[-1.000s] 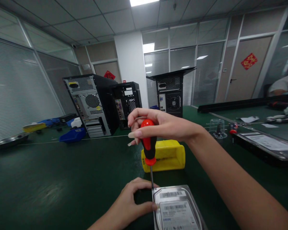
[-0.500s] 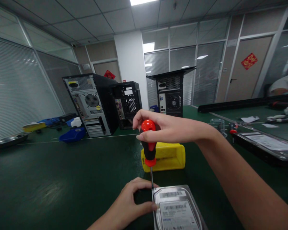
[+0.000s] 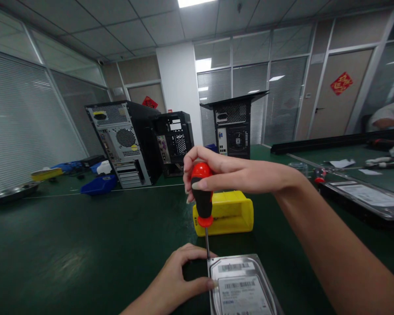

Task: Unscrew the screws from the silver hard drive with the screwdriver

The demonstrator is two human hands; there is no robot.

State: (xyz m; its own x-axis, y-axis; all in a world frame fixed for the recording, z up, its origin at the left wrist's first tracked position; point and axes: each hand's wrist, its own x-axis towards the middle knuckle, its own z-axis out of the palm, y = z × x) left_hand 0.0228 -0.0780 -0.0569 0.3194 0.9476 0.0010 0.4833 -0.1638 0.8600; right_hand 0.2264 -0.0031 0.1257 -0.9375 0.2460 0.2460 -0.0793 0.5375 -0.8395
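Note:
A silver hard drive [image 3: 241,288] with a white label lies face up at the lower middle, its near end cut off by the frame. My left hand [image 3: 180,271] grips its left side, thumb on the top edge and fingers at the far-left corner. Above that corner stands a red and black screwdriver [image 3: 204,208], nearly upright, its tip at the corner. My right hand [image 3: 213,173] is closed around the upper handle, thumb on the near side. Directly behind the drive sits a yellow plastic bin [image 3: 234,218], its opening toward me.
Computer cases [image 3: 139,140] stand along the back of the green table [image 3: 85,245], one more case [image 3: 234,127] right of them. A blue bin [image 3: 99,184] and a metal tray [image 3: 13,192] are at left. Another drive [image 3: 367,194] lies at right. A person [image 3: 389,116] is at far right.
The fingers of my right hand have shifted round the screwdriver handle, and the handle has turned. My left hand and the hard drive stay in place.

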